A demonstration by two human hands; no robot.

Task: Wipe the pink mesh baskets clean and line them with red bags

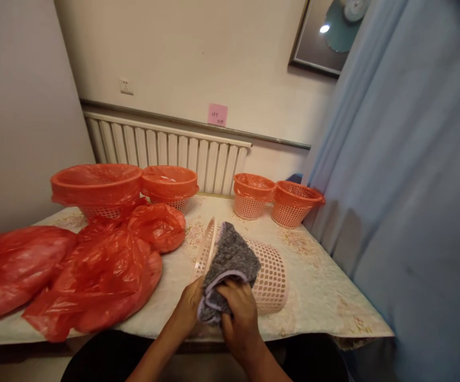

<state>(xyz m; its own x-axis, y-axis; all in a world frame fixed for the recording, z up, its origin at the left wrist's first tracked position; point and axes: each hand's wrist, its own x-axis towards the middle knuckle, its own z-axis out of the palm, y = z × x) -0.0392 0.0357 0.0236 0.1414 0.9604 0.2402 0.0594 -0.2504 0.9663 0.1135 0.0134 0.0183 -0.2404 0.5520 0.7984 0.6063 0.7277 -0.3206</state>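
Note:
A pale pink plastic basket [271, 273] with square holes lies on its side on the table, its wide rim facing left. Over its near side hangs a grey cloth [233, 252] with a lilac edge. My right hand [240, 313] grips the cloth, fingers curled into its folds. At the basket's rim is my left hand [190, 305], closed round the edge; its fingertips are hidden behind the rim and the cloth.
Red-lined baskets stand along the back: a large one [98, 185], a smaller one [170, 185], and two on the right [253, 196]. Filled red plastic bags [106, 276] cover the table's left part. A blue curtain [405, 212] hangs along the right side.

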